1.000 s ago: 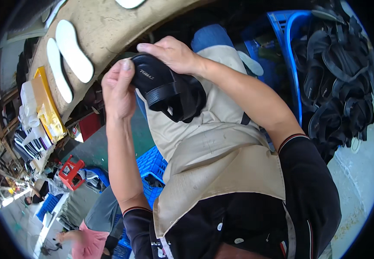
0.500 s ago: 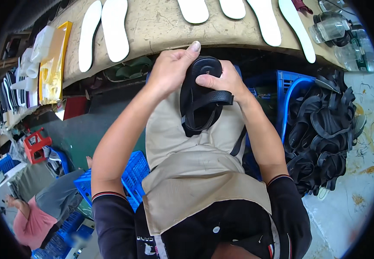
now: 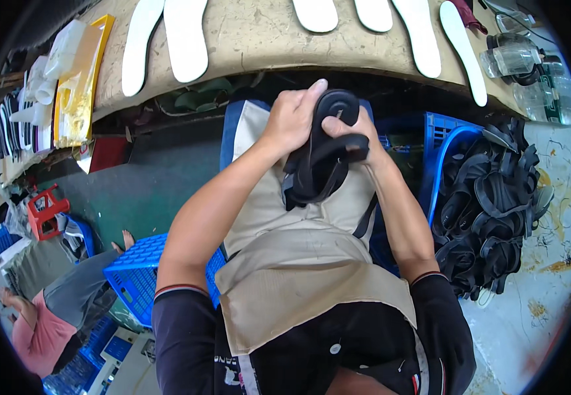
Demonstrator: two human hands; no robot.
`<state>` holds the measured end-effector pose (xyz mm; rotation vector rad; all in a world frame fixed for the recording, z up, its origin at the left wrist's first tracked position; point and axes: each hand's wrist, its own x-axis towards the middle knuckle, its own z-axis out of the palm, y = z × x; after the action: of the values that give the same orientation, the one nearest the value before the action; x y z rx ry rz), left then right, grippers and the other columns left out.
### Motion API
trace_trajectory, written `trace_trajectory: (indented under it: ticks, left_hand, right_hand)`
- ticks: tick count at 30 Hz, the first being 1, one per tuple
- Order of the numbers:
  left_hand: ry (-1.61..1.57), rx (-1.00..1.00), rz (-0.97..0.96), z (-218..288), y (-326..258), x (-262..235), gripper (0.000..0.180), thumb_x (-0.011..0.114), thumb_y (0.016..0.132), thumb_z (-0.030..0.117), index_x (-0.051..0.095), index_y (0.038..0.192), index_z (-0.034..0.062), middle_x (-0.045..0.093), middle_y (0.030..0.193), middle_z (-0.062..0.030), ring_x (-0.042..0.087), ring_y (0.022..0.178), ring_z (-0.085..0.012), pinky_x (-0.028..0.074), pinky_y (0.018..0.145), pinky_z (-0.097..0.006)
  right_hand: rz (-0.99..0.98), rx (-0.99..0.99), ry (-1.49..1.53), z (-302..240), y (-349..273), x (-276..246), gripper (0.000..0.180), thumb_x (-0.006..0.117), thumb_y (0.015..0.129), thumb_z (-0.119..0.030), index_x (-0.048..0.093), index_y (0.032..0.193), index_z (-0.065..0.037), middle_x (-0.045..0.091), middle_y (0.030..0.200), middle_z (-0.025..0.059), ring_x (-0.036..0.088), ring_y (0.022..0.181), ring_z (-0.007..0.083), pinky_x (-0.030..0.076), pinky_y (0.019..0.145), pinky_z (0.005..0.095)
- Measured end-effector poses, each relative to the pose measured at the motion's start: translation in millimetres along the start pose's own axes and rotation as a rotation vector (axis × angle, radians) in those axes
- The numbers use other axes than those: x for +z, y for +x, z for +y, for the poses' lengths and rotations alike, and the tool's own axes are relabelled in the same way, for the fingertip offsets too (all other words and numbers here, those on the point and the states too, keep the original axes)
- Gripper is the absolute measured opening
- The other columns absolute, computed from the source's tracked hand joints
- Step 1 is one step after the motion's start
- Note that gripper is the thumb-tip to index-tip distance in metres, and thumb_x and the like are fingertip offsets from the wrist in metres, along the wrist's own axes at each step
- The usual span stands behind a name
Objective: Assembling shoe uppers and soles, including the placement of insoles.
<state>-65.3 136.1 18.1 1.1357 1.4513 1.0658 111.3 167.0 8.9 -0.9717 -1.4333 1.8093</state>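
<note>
A black strapped sandal (image 3: pixel 328 155) is held over my apron-covered lap, its heel end pointing away from me. My left hand (image 3: pixel 293 118) grips the sandal's left edge near the far end, thumb extended along the rim. Around the right edge wraps my right hand (image 3: pixel 359 128), with its thumb pressed onto the footbed. The straps cross the nearer part of the sandal, and that part looks slightly blurred. The fingers beneath the sole are hidden.
White soles (image 3: pixel 189 46) lie on the brown-covered bench (image 3: pixel 252 46) ahead. Right of me, a blue crate (image 3: pixel 438 141) is heaped with black sandals (image 3: pixel 489 191). Clear plastic bottles (image 3: pixel 539 85) stand at the bench's right end. A yellow tray (image 3: pixel 78 99) sits left; a seated person (image 3: pixel 48 322) is at lower left.
Both hands have shifted the sandal a little right and tilted it. My left forearm has swung to the right. The whole view has moved slightly.
</note>
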Motion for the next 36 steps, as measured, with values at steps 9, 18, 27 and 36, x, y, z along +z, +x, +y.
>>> trace_trajectory:
  ticks: [9, 18, 27, 36]
  left_hand:
    - [-0.227, -0.225, -0.216, -29, -38, -6, 0.042, 0.052, 0.103, 0.029, 0.073, 0.087, -0.0039, 0.066, 0.072, -0.0033, 0.051, 0.063, -0.0112, 0.042, 0.06, -0.025]
    - [-0.223, -0.16, -0.087, -37, -76, 0, 0.008, 0.069, 0.089, 0.001, 0.074, 0.094, -0.0033, 0.069, 0.079, -0.0035, 0.056, 0.067, -0.0091, 0.044, 0.063, -0.019]
    - [-0.433, -0.351, -0.284, -40, -65, 11, 0.008, 0.07, 0.09, 0.002, 0.075, 0.095, -0.0012, 0.069, 0.081, -0.0025, 0.057, 0.07, -0.0069, 0.046, 0.066, -0.018]
    - [-0.53, -0.407, -0.279, -31, -65, 24, 0.008, 0.071, 0.09, 0.003, 0.075, 0.095, -0.0018, 0.069, 0.081, -0.0037, 0.057, 0.071, -0.0065, 0.046, 0.067, -0.017]
  right_hand:
    - [0.113, -0.111, 0.045, 13, -28, -25, 0.02, 0.073, 0.087, -0.018, 0.066, 0.095, -0.002, 0.065, 0.087, 0.0046, 0.056, 0.075, 0.0141, 0.047, 0.073, 0.0262]
    - [0.341, 0.059, 0.226, 50, -56, -41, 0.04, 0.078, 0.083, -0.039, 0.066, 0.098, -0.003, 0.067, 0.094, 0.0097, 0.062, 0.079, 0.0187, 0.05, 0.076, 0.0283]
    - [0.173, -0.024, 0.242, 58, -67, -46, 0.047, 0.076, 0.083, -0.044, 0.067, 0.1, -0.002, 0.067, 0.092, 0.0115, 0.062, 0.077, 0.0197, 0.05, 0.074, 0.0301]
    - [0.17, -0.022, 0.237, 54, -71, -44, 0.043, 0.076, 0.082, -0.042, 0.067, 0.093, -0.002, 0.065, 0.084, 0.0132, 0.06, 0.072, 0.0196, 0.049, 0.068, 0.0296]
